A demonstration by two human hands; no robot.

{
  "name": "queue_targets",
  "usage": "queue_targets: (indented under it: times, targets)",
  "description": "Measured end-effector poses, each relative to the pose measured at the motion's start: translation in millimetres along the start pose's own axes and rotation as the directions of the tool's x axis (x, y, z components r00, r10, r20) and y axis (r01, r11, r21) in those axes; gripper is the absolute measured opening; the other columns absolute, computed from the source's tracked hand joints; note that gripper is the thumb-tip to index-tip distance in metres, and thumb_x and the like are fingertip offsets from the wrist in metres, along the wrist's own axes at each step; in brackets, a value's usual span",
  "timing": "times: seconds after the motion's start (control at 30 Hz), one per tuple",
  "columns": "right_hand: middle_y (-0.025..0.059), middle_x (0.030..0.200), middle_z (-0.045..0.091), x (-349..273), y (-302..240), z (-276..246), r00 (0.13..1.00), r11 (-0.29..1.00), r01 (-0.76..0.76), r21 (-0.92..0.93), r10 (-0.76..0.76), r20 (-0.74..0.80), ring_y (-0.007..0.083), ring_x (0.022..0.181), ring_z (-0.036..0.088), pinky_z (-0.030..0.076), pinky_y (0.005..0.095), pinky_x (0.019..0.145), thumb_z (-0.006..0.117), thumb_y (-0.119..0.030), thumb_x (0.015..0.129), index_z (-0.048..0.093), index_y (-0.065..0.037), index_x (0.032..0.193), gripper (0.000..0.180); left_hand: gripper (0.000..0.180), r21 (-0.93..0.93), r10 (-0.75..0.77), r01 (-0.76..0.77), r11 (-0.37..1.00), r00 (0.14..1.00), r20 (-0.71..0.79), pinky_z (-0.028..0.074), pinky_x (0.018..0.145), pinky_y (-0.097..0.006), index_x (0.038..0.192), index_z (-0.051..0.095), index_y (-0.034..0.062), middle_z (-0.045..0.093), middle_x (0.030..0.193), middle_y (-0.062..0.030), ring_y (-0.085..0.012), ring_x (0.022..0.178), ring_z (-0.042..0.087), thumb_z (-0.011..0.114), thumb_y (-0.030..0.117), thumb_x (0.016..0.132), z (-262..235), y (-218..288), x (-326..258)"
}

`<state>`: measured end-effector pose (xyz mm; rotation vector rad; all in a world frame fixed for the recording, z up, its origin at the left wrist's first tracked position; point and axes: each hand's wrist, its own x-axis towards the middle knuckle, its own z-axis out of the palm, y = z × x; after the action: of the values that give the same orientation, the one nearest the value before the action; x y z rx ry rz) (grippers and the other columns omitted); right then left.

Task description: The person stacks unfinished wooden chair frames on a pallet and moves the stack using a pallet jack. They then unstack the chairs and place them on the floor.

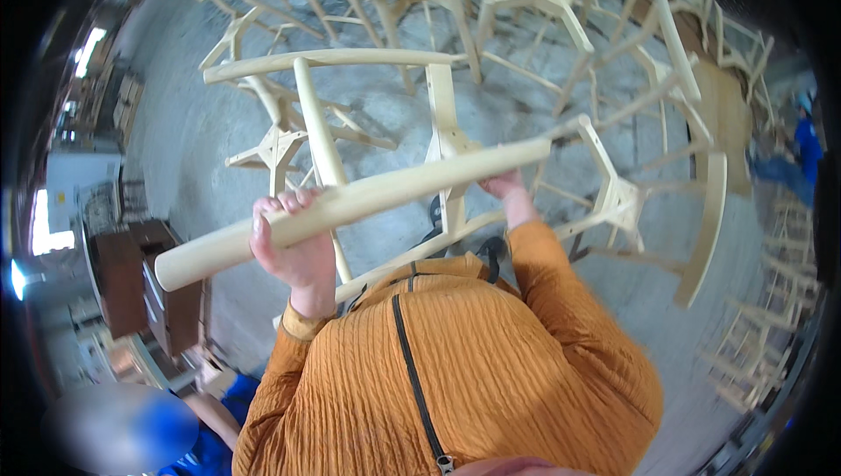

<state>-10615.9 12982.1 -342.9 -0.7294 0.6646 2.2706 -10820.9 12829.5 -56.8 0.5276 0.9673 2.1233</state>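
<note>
A thick, smooth pale wooden rail (412,180) slants across in front of my chest, its left end nearest to me. My left hand (293,244) is closed around it left of the middle, fingers over the top edge. Toward the rail's right end, my right hand (508,185) is closed at its underside, its fingers partly hidden by the wood. Beyond and below the rail are the slats (319,130) and a far crossbar (350,57) of an unfinished chair frame. The rail hides where it meets these parts, so how they join cannot be seen.
Several bare wooden chair frames (613,200) stand close ahead and to the right on the grey concrete floor (171,117). Brown cabinets (144,279) are at the left. A person in blue (219,415) is at the lower left, another person (802,156) at the far right.
</note>
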Motion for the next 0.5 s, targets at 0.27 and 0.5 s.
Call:
queue_targets:
  times: [0.27, 0.5]
  targets:
    - [0.0172, 0.101, 0.042, 9.9, 24.6, -60.0, 0.686, 0.505, -0.721, 0.475, 0.621, 0.380, 0.0229, 0.084, 0.046, 0.045, 0.0362, 0.073, 0.058, -0.040, 0.076, 0.033, 0.003, 0.125, 0.070, 0.028, 0.030, 0.068, -0.062, 0.998, 0.935, -0.347, 0.035, 0.092, -0.042, 0.084, 0.049, 0.0123, 0.054, 0.079, -0.0049, -0.0206, 0.081, 0.050, 0.048, 0.040, 0.084, -63.6, 21.2, -108.8]
    - [0.0116, 0.088, 0.041, -21.6, 72.8, -31.4, 0.742, 0.697, -0.668, 0.259, 0.597, 0.306, 0.0221, 0.079, 0.043, 0.045, 0.0333, 0.070, 0.064, -0.037, 0.068, 0.044, -0.001, 0.119, 0.065, 0.035, -0.147, 0.071, -0.179, 0.973, 0.835, -0.546, 0.039, 0.090, -0.039, 0.078, 0.049, 0.0079, 0.053, 0.076, -0.0050, -0.0211, 0.083, 0.053, 0.061, 0.041, 0.079, -137.2, 56.6, -181.1]
